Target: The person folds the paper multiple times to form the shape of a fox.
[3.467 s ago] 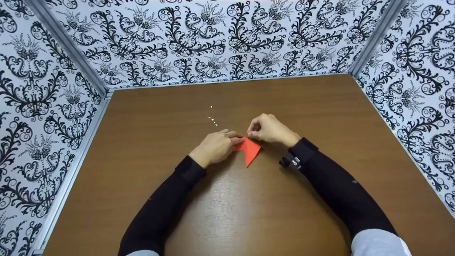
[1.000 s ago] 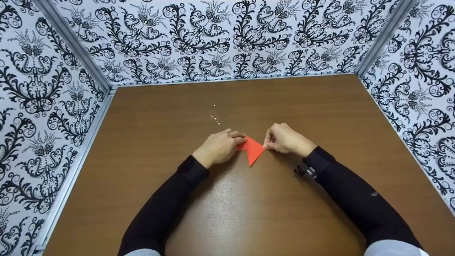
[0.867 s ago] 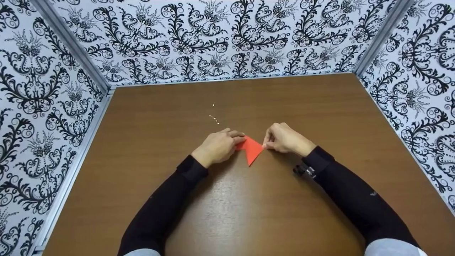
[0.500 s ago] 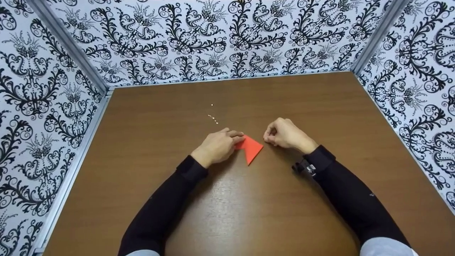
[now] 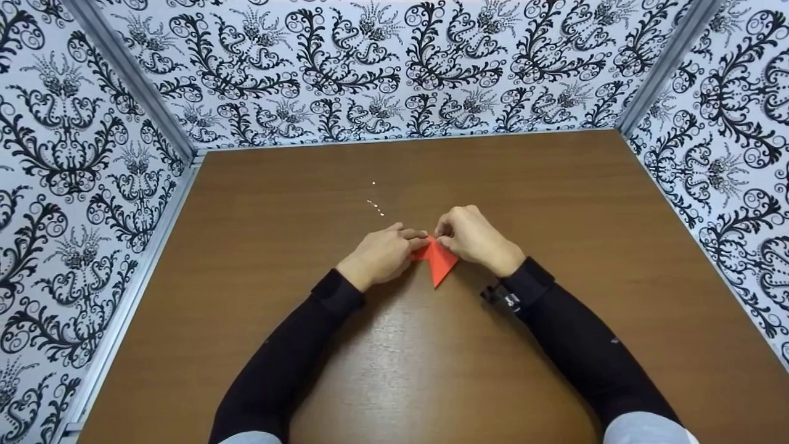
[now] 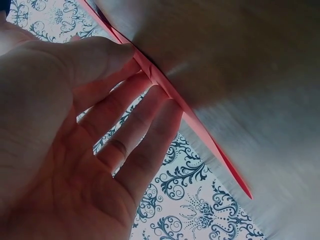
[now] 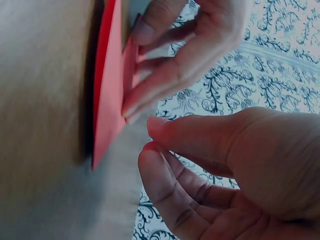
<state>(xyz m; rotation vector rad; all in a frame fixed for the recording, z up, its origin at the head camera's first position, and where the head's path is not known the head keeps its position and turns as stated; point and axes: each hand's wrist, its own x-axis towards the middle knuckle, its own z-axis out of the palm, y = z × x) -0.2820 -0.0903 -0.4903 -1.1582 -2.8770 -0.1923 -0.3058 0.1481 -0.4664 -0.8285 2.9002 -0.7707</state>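
A folded sheet of red-orange paper point(image 5: 441, 266) lies on the brown table, with one pointed flap toward the person. My left hand point(image 5: 379, 254) presses on its left part with fairly straight fingers. In the left wrist view, the thumb and fingertips point(image 6: 169, 107) meet the thin edge of the paper point(image 6: 212, 144). My right hand point(image 5: 473, 237) is at the upper right of the paper, overlapping it in the head view. From the right wrist, its thumb point(image 7: 192, 131) and index fingertip almost meet, with nothing between them, just off the paper point(image 7: 107, 92); the other fingers are curled.
Several tiny white specks point(image 5: 377, 207) lie in a row on the table point(image 5: 277, 185) beyond my left hand. Walls with black scroll patterns point(image 5: 394, 61) enclose the back and both sides, with metal posts point(image 5: 666, 61) at the corners.
My right hand touched the paper's right corner about a second ago, lifted off it, then moved left to the paper's upper edge. My left hand stays pressed on the paper.
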